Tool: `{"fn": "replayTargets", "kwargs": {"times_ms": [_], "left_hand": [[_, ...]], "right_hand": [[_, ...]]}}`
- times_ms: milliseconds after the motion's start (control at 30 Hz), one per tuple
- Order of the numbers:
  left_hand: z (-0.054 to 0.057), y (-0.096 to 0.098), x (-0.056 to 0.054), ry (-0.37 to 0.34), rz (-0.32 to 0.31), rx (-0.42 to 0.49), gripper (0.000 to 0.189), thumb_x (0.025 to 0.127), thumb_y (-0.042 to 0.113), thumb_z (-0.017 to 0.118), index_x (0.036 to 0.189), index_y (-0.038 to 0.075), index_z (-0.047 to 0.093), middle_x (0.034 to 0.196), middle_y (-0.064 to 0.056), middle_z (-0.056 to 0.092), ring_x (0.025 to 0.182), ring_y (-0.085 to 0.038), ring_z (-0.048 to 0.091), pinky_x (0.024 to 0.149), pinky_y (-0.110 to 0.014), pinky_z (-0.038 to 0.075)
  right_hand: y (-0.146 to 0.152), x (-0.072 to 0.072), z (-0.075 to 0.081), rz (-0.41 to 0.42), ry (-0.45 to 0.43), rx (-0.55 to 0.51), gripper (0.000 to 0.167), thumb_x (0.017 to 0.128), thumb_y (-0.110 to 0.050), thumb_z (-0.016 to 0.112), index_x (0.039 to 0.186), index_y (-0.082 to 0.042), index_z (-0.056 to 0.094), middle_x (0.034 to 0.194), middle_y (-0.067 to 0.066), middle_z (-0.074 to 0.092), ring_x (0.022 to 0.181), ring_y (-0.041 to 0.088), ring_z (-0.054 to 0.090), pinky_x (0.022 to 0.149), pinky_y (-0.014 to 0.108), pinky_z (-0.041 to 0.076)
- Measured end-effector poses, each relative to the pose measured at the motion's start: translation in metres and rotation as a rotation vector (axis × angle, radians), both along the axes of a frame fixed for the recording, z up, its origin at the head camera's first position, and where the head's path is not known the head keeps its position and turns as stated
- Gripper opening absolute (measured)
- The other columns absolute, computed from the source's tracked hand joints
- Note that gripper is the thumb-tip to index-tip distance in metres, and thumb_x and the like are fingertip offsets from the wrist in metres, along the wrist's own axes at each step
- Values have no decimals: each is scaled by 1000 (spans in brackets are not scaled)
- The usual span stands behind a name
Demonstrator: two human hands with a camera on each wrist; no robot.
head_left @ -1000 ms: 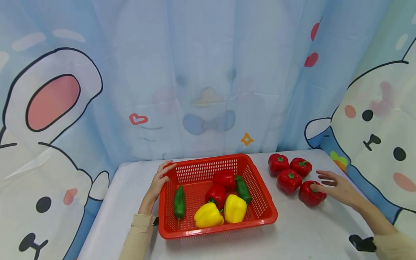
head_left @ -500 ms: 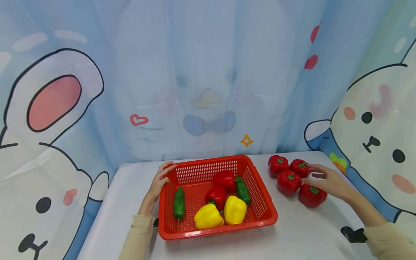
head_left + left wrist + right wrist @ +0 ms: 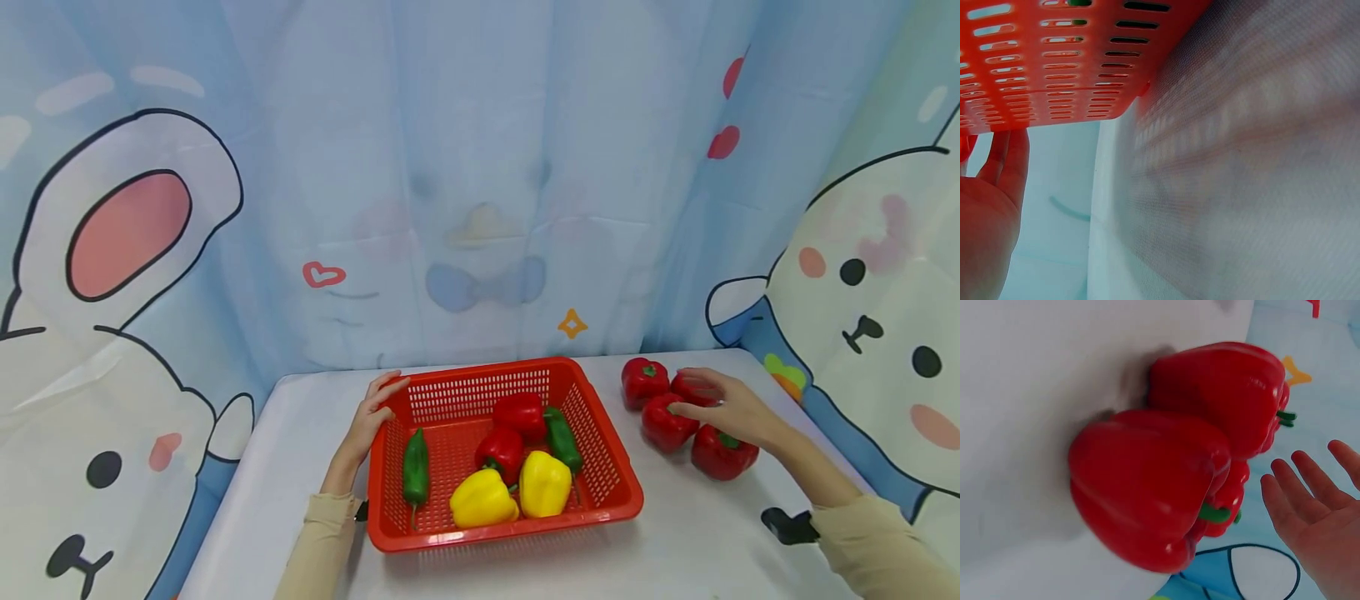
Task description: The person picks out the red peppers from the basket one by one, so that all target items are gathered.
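Note:
My left hand (image 3: 366, 423) holds the upper left corner of a red plastic basket (image 3: 378, 508), its fingers bent over the rim. In the left wrist view, fingers (image 3: 1015, 162) reach past the slotted basket wall (image 3: 1054, 75). Over on the right, my right hand (image 3: 738, 410) hovers above a cluster of several red bell peppers, its fingers spread and nothing held. It partly covers the back right bell pepper (image 3: 688, 387). Nearest its wrist is the front bell pepper (image 3: 723, 460); the others are a middle one (image 3: 666, 427) and a back left one (image 3: 642, 382).
Inside the basket lie two yellow bell peppers (image 3: 480, 498), two red bell peppers (image 3: 498, 450) and two long green peppers (image 3: 415, 471). The white table (image 3: 675, 550) ends at a blue cartoon curtain (image 3: 480, 125) behind.
My right hand has moved left and away from me, from the front red bell pepper to above the back ones. The left hand and the basket have stayed put.

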State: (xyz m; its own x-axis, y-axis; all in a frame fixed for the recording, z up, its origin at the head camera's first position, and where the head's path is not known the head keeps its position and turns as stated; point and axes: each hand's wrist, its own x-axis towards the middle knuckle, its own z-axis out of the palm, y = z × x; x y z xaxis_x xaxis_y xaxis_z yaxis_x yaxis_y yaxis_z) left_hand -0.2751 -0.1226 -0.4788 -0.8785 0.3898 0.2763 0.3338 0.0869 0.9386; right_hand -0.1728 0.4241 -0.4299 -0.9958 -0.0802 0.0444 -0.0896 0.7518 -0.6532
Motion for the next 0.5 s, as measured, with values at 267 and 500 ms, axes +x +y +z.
{"fn": "replayTargets", "kwargs": {"times_ms": [267,500], "left_hand": [[-1,0,-1,13,2,1,55,85,-17,40,138,-12,49,156,-25,24,138,-38,26,94,-34,39],[1,0,1,2,2,11,54,85,-17,39,138,-12,48,156,-25,23,138,-36,25,94,-36,40]], "right_hand": [[-14,-7,-1,11,-7,-7,81,87,-33,73,147,4,35,141,34,41,124,54,40,81,61,50],[-26,-13,-2,26,-8,-16,78,86,-31,74,147,1,38,140,32,43,122,53,43,76,55,54]]}}
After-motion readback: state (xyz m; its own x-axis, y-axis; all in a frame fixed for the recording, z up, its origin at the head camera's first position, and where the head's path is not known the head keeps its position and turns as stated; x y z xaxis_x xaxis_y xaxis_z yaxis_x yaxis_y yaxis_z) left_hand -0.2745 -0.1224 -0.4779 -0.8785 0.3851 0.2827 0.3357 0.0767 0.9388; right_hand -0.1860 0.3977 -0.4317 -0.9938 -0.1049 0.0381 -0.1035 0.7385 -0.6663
